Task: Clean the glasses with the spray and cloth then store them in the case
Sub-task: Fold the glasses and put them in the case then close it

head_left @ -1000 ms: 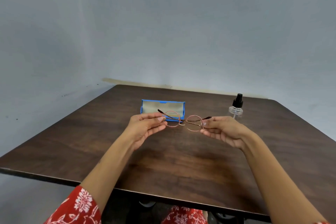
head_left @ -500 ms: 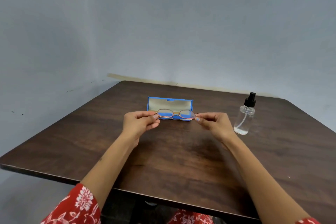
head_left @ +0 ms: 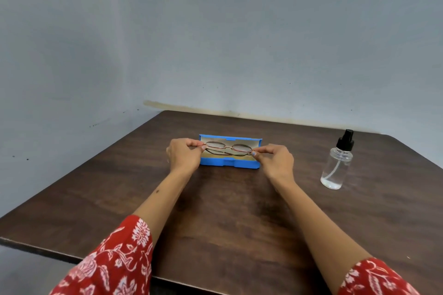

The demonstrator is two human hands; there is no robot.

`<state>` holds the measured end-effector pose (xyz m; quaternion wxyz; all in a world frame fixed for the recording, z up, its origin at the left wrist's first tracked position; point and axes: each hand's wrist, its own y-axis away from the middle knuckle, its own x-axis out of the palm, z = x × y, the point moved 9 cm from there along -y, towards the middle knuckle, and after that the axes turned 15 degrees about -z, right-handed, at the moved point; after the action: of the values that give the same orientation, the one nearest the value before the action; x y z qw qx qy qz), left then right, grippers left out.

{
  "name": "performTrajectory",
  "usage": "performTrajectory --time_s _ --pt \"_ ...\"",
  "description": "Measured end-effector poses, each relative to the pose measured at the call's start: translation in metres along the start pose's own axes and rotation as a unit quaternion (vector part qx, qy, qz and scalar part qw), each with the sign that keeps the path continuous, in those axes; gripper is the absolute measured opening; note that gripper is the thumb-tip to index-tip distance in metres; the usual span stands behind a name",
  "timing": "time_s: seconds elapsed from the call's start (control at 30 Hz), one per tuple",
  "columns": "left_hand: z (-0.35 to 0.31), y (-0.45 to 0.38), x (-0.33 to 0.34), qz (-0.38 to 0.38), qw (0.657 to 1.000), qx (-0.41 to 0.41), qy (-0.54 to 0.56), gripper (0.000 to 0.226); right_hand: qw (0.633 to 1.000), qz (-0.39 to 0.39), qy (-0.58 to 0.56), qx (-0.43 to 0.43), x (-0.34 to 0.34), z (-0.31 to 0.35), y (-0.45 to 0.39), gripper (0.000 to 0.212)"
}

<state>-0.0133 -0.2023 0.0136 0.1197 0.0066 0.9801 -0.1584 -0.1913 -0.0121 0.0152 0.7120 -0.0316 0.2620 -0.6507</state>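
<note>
Thin rose-gold glasses [head_left: 229, 148], their arms folded, hang just over the open blue case [head_left: 230, 163], which has a beige lining and its lid standing up behind. My left hand [head_left: 183, 156] pinches the left end of the frame. My right hand [head_left: 275, 158] pinches the right end. A clear spray bottle [head_left: 336, 165] with a black nozzle stands upright to the right of the case, apart from my right hand. No cloth is in view.
The dark wooden table [head_left: 215, 218] stands in a corner of grey walls. Its near edge runs below my red floral sleeves [head_left: 112, 263].
Both hands folded the glasses' arms and carried the glasses forward and down over the open case. The camera view tilted, so the bottle shows farther right.
</note>
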Motion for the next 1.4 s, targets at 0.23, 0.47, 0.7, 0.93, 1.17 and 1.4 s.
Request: performTrajectory --time_s 0.23,0.47,0.7,0.93,1.17,1.4 --pt "-0.006 -0.006 0.009 -0.005 0.99 0.088 -0.106 0.01 0.998 -0.008 0.053 -0.022 0.011 -0.003 -0.008 0.008" --pt "-0.004 -0.003 0.017 0.032 0.973 0.139 -0.179 0.016 0.993 -0.003 0.108 -0.043 0.016 -0.003 -0.008 0.013" --pt "-0.003 0.0 0.018 0.037 0.981 0.14 -0.133 0.023 0.993 -0.06 0.082 -0.068 0.003 0.002 -0.004 0.017" --pt "-0.004 0.001 0.018 0.015 0.995 0.055 0.08 0.032 0.994 -0.064 -0.077 0.035 0.006 -0.011 -0.008 0.036" --pt "0.01 0.01 0.058 0.107 0.977 -0.089 0.161 0.071 0.997 0.043 -0.057 0.011 0.029 -0.009 -0.002 0.063" --pt "0.008 0.021 0.066 0.112 0.983 -0.066 0.134 0.066 0.998 -0.017 -0.063 0.017 0.007 -0.021 -0.007 0.049"
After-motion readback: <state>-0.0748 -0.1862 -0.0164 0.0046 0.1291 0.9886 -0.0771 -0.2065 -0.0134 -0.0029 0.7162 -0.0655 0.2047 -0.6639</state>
